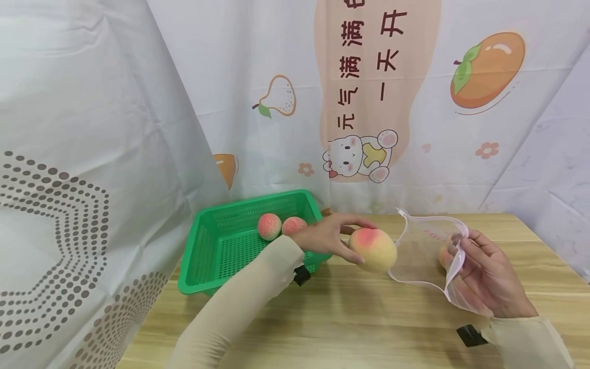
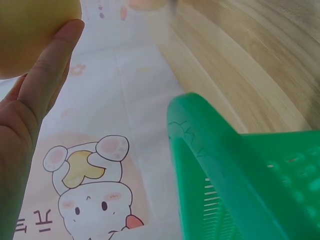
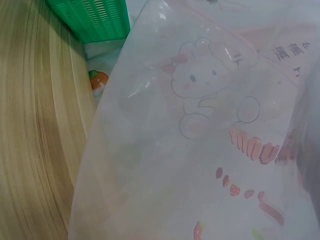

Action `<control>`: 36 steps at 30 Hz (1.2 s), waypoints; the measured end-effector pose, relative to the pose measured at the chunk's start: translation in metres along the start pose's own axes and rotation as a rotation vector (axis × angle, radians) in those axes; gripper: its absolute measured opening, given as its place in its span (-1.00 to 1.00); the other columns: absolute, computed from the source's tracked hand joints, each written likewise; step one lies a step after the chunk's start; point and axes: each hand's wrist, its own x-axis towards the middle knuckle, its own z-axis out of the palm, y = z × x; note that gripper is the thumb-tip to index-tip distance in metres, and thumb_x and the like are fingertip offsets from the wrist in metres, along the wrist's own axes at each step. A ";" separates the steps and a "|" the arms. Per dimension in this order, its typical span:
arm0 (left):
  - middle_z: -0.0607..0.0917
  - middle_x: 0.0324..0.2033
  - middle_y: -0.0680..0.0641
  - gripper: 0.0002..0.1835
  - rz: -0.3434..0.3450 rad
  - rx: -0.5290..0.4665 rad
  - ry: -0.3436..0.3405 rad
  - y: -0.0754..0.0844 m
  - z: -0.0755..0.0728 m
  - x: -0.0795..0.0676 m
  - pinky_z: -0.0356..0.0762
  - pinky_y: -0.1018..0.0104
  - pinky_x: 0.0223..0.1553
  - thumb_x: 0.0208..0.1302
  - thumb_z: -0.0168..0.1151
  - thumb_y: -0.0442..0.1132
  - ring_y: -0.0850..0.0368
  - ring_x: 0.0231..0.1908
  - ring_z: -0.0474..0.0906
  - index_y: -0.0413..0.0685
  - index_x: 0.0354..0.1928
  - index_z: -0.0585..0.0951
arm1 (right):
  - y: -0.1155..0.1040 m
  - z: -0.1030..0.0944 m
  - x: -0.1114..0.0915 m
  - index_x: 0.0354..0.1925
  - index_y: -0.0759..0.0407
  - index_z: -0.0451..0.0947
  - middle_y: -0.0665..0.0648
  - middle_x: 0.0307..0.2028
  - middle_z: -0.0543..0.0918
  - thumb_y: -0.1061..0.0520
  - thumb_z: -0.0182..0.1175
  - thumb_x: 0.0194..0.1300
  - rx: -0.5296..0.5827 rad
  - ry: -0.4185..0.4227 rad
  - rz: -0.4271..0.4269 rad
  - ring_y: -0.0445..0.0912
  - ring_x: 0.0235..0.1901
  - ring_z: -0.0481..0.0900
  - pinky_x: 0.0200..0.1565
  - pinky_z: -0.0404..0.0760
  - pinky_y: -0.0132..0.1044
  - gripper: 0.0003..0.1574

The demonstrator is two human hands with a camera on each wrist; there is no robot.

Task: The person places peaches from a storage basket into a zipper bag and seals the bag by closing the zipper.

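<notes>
My left hand grips a yellow peach with a pink blush, held above the table between a green basket and a see-through bag. The left wrist view shows that peach against the fingers. With its thumb and fingers my right hand pinches the edge of the pale pink-rimmed mesh bag, whose mouth gapes toward the peach. Another peach shows through the mesh near the right fingers; whether it lies inside or behind cannot be told. The bag fills most of the right wrist view.
The green basket stands left on the wooden table. In it lie a pink peach and a second peach, partly covered by my left hand. A printed curtain hangs behind the table.
</notes>
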 end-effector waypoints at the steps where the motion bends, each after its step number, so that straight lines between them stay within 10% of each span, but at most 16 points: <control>1: 0.50 0.20 0.04 -0.31 -0.001 -0.001 -0.001 0.000 0.000 0.000 0.67 0.25 -0.08 0.02 0.52 -0.48 0.14 0.04 0.56 -0.11 0.25 0.54 | 0.000 0.000 0.000 0.13 0.48 0.43 0.26 -0.05 0.57 0.42 -0.49 0.57 0.001 -0.003 0.000 0.03 -0.10 0.62 -0.06 0.63 -0.33 -0.46; 36: 0.56 0.13 0.09 -0.31 0.032 0.127 -0.020 0.007 0.016 0.015 0.62 0.30 -0.02 -0.03 0.59 -0.38 0.26 0.00 0.56 -0.08 0.23 0.57 | 0.006 0.002 -0.001 0.10 0.51 0.46 0.28 -0.05 0.57 0.43 -0.47 0.56 0.025 -0.021 -0.011 0.06 -0.10 0.64 0.02 0.64 -0.22 -0.46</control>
